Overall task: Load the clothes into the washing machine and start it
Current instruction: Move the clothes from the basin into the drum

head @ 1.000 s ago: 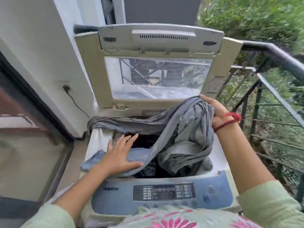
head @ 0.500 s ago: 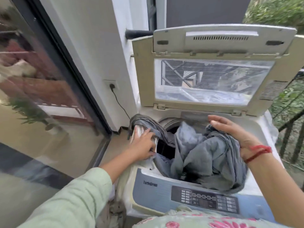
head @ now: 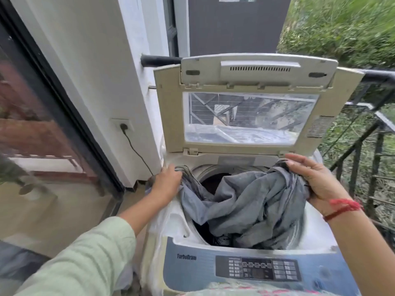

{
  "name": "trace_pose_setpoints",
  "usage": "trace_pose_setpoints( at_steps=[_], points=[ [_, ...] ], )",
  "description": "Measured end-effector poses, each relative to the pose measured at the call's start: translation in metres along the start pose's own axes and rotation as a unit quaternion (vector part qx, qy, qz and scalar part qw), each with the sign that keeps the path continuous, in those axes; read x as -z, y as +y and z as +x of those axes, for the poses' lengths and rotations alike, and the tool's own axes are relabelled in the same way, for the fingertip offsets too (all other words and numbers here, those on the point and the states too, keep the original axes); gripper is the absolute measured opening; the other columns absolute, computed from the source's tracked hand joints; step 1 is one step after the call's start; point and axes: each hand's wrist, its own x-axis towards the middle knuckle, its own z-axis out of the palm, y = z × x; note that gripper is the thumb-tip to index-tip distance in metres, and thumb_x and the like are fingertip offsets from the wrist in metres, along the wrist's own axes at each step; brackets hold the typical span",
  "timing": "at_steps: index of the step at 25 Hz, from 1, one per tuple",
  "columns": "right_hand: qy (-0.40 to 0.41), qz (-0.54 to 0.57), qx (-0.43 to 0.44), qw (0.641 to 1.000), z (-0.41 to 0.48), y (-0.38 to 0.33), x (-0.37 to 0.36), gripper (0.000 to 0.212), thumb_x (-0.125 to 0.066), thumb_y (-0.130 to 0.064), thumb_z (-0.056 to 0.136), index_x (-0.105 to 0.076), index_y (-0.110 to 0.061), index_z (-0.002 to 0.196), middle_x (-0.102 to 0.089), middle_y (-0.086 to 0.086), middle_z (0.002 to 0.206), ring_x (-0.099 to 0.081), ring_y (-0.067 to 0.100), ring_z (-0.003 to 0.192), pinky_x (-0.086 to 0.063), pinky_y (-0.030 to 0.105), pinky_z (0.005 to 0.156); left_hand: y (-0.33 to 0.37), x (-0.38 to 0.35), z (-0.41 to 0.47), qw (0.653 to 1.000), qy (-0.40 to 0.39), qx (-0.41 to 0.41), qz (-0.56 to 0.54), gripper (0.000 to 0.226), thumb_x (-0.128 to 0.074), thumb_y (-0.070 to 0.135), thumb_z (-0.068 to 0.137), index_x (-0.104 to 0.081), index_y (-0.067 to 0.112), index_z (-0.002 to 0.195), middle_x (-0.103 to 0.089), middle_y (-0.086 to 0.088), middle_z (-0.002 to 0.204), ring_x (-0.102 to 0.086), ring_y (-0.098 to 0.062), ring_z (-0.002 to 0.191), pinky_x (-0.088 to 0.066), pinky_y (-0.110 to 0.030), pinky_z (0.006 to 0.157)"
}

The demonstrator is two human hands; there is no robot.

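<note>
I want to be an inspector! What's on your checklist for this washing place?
Surface: washing machine top, lid raised upright.
Job's things: grey cloth draped half into the drum, darker clothes underneath; control panel untouched.
Clutter: nothing seen.
Hands: left hand grips the cloth at the rim's back-left; right hand holds its other end at the right.
Cables: black cable plugged into wall socket, running down toward the machine.
Surroundings: glass door left, black railing and greenery right.
</note>
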Motion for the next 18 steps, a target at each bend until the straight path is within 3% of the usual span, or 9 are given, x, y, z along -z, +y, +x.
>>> trace_pose_setpoints(
  at_steps=[2, 6, 9, 11, 12, 14, 16, 17, 18],
  points=[
    [0.026, 0.004, 0.064, 0.998, -0.004, -0.01, 0.005, 0.087, -0.09, -0.046, 0.026, -0.068, -0.01, 0.102, -0.074, 0.001, 0.082, -0.069, 0.01, 0.071, -0.056, 0.02, 0.064, 0.021, 0.027, 0.0, 0.992, 0.065, -0.069, -0.087, 0.015, -0.053, 0.022, 0.092, -0.058, 0.011, 0.101, -0.047, -0.01, 0.108, -0.052, -0.032, 0.101, -0.045, -0.041, 0.077],
    [0.012, 0.066, 0.13, 0.989, -0.017, -0.051, 0.016, 0.041, -0.071, -0.018, 0.071, -0.066, -0.007, 0.11, -0.072, 0.004, 0.087, -0.068, 0.016, 0.076, -0.058, 0.027, 0.073, 0.097, 0.091, 0.017, 0.925, 0.241, -0.176, -0.234, 0.014, -0.062, 0.025, 0.087, -0.06, 0.012, 0.091, -0.05, -0.009, 0.099, -0.054, -0.028, 0.088, -0.047, -0.039, 0.071],
    [-0.095, 0.132, 0.185, 0.969, -0.03, -0.081, 0.028, 0.054, -0.066, -0.005, 0.069, -0.058, -0.006, 0.122, -0.066, 0.01, 0.097, -0.063, 0.021, 0.086, -0.052, 0.031, 0.084, 0.123, 0.097, 0.034, 0.969, 0.143, -0.124, -0.158, 0.016, -0.058, 0.029, 0.089, -0.058, 0.016, 0.097, -0.046, -0.009, 0.109, -0.054, -0.027, 0.093, -0.044, -0.037, 0.069],
    [-0.125, 0.084, 0.178, 0.972, -0.037, -0.077, 0.03, 0.064, -0.06, 0.013, 0.066, -0.052, -0.002, 0.128, -0.066, 0.008, 0.085, -0.062, 0.015, 0.071, -0.055, 0.024, 0.068, 0.124, 0.07, 0.04, 0.994, 0.003, -0.087, -0.071, 0.02, -0.059, 0.025, 0.087, -0.058, 0.018, 0.105, -0.039, -0.011, 0.126, -0.051, -0.031, 0.107, -0.045, -0.039, 0.08],
    [-0.099, 0.028, 0.165, 0.981, -0.038, -0.068, 0.029, 0.061, -0.056, 0.02, 0.069, -0.055, -0.005, 0.125, -0.067, 0.003, 0.075, -0.062, 0.011, 0.062, -0.053, 0.02, 0.058, 0.126, 0.056, 0.036, 0.99, -0.015, -0.101, -0.095, 0.026, -0.06, 0.024, 0.086, -0.057, 0.02, 0.111, -0.036, -0.011, 0.133, -0.048, -0.031, 0.114, -0.044, -0.04, 0.089],
    [-0.03, -0.096, 0.158, 0.982, -0.041, -0.049, 0.018, 0.047, -0.065, 0.018, 0.07, -0.067, -0.011, 0.106, -0.07, 0.002, 0.075, -0.065, 0.012, 0.065, -0.055, 0.022, 0.06, 0.134, 0.033, 0.011, 0.93, 0.025, -0.159, -0.329, 0.034, -0.059, 0.029, 0.084, -0.054, 0.027, 0.118, -0.045, -0.003, 0.13, -0.05, -0.021, 0.118, -0.044, -0.037, 0.097],
    [0.03, -0.176, 0.177, 0.968, -0.039, -0.035, 0.009, 0.027, -0.077, 0.006, 0.066, -0.068, -0.011, 0.086, -0.069, 0.003, 0.075, -0.063, 0.013, 0.069, -0.054, 0.025, 0.06, 0.149, 0.018, -0.03, 0.814, 0.031, -0.167, -0.555, 0.033, -0.054, 0.047, 0.083, -0.054, 0.034, 0.113, -0.056, 0.004, 0.116, -0.056, -0.009, 0.109, -0.049, -0.033, 0.09],
    [0.048, -0.198, 0.19, 0.96, -0.036, -0.03, 0.007, 0.022, -0.079, -0.001, 0.068, -0.065, -0.011, 0.082, -0.066, 0.0, 0.072, -0.06, 0.012, 0.066, -0.051, 0.024, 0.053, 0.157, 0.011, -0.049, 0.779, 0.012, -0.171, -0.603, 0.038, -0.053, 0.055, 0.081, -0.054, 0.035, 0.114, -0.057, 0.005, 0.114, -0.057, -0.007, 0.107, -0.05, -0.03, 0.087],
    [0.053, -0.211, 0.21, 0.953, -0.033, -0.028, 0.004, 0.019, -0.078, -0.008, 0.072, -0.062, -0.011, 0.081, -0.063, -0.005, 0.068, -0.056, 0.01, 0.061, -0.047, 0.023, 0.049, 0.163, 0.004, -0.064, 0.775, -0.001, -0.185, -0.605, 0.044, -0.055, 0.06, 0.079, -0.053, 0.037, 0.117, -0.058, 0.007, 0.113, -0.057, -0.005, 0.106, -0.05, -0.026, 0.085]
  ],
)
